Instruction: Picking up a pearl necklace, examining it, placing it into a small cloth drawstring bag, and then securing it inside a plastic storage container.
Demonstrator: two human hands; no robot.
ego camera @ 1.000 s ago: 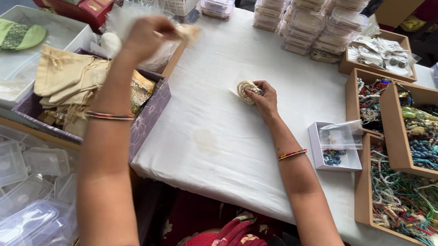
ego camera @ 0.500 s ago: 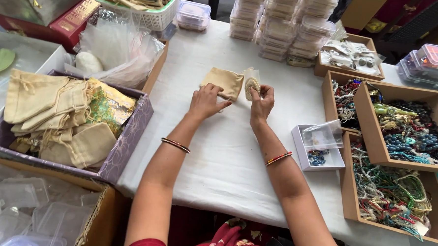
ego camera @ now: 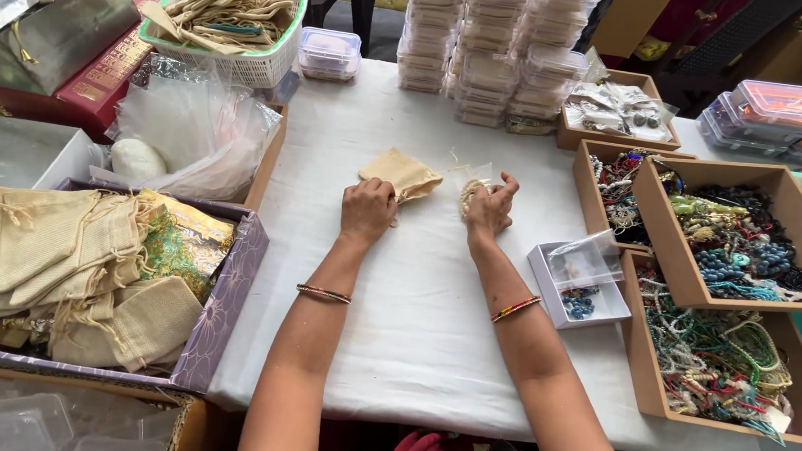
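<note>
My left hand [ego camera: 367,210] rests on the white table cloth [ego camera: 415,325] and pinches the near edge of a small beige cloth pouch [ego camera: 401,173] that lies flat on it. My right hand [ego camera: 490,208] is just to the right and grips a pale beaded piece of jewellery in a clear plastic wrap [ego camera: 468,192]. The two hands are a short gap apart, the pouch between and beyond them.
A purple box of beige pouches [ego camera: 101,276] is at the left. Wooden trays of bead jewellery [ego camera: 733,258] line the right, with a small white box [ego camera: 579,283] near my right forearm. Stacked clear containers [ego camera: 490,49] and a green basket [ego camera: 225,24] stand at the back.
My left hand came from the box at the left with a pouch and laid it on the cloth beside my right hand. Since then it has slid to the pouch's near edge.
</note>
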